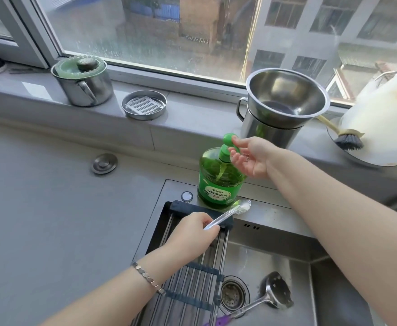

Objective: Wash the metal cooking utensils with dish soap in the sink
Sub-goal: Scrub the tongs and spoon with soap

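A green dish soap bottle (218,182) with a pump top stands on the sink's back ledge. My right hand (249,156) touches the pump head with its fingertips, palm up and fingers apart beside the nozzle. My left hand (192,234) grips the clear handle of a small brush (230,212), whose white bristle head lies at the foot of the bottle. A metal slotted ladle (272,292) with a purple handle end lies in the steel sink (322,290) beside the drain (232,295).
A roll-up drying rack (192,290) covers the sink's left part. On the windowsill stand a lidded steel pot (84,85), a round steel tray (144,104), a steel mug topped by a bowl (284,102) and a dish brush (348,140) on a plate. Grey counter (51,208) lies to the left.
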Demonstrator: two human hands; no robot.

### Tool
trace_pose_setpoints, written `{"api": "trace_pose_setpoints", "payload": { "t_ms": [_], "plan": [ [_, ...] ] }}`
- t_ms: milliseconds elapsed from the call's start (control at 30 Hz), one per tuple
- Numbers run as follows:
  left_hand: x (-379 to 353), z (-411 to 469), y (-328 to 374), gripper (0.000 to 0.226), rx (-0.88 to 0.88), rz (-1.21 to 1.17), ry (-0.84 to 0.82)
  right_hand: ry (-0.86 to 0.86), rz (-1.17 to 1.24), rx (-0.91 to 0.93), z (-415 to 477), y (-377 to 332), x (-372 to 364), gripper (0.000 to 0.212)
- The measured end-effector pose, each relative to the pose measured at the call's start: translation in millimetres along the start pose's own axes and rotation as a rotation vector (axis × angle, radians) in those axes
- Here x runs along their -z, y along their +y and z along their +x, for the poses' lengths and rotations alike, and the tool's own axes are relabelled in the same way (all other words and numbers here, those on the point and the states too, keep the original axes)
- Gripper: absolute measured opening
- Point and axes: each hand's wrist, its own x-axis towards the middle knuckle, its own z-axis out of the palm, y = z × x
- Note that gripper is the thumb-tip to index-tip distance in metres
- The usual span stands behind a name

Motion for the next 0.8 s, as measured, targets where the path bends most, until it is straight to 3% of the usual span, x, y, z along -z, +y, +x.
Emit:
{"api": "trace_pose_setpoints", "payload": {
  "t_ms": [333, 500, 567, 633, 700, 733, 800],
  "plan": [
    [-2, -10, 4, 0.018, -0.008, 0.070, 0.051, -0.025, 0.036, 0.023, -2, 8, 3, 0.032],
    [1, -28, 11, 0.021, -0.087, 0.176, 0.204, 0.073, 0.082, 0.256, -34, 45, 16, 0.041],
    [1, -38, 17, 0.026, -0.150, 0.208, 0.254, 0.131, -0.150, 0.449, -55, 81, 26, 0.041],
    [-5, -50, 26, 0.026, -0.227, 0.256, 0.302, 0.163, -0.610, 0.788, -75, 128, 37, 0.042],
    [-14, -64, 32, 0.022, -0.297, 0.267, 0.321, 0.079, -1.134, 1.089, -89, 168, 49, 0.056],
    [-20, -71, 35, 0.021, -0.326, 0.259, 0.312, 0.051, -1.330, 1.177, -89, 182, 60, 0.062],
    [-29, -85, 37, 0.021, -0.344, 0.227, 0.255, 0.131, -1.479, 1.178, -92, 190, 86, 0.073]
  ]
}}
